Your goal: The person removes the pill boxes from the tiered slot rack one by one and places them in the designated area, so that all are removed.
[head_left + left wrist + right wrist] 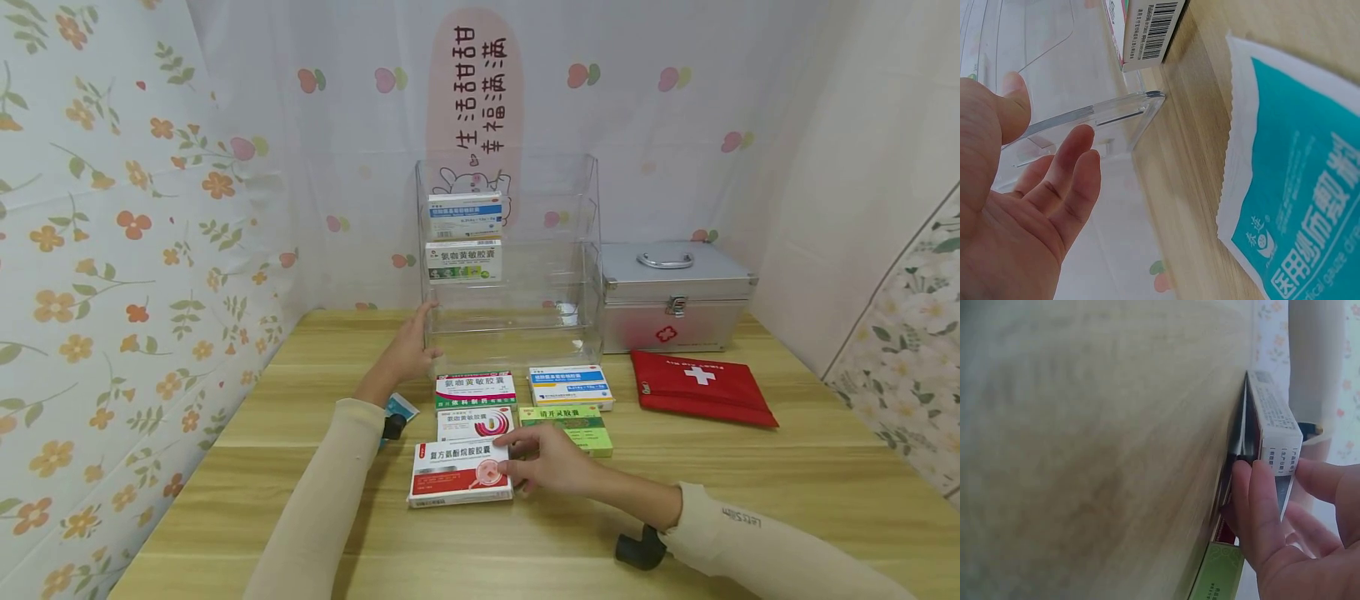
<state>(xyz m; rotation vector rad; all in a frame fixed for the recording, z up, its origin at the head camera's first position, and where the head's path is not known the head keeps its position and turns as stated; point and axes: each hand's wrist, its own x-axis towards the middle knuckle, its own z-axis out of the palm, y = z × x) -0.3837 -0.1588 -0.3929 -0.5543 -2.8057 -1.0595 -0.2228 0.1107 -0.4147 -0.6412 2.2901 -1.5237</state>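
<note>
Two hands at a wooden table (247, 442): the right hand (553, 460) pinches, between thumb and fingers, one end of a red-and-white box (453, 479) just before a white carton (461, 423); the left hand (406, 350), fingers parted, straddles the clear stand (517, 346)'s side; whether it grips, I cannot tell.

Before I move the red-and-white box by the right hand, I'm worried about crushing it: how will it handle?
The red-and-white box has straight edges and looks like cardboard, so it is probably stiff, though a hard squeeze might dent it. Its flat, broad faces make rolling unlikely. Those faces look smooth, so it may slip.
</note>
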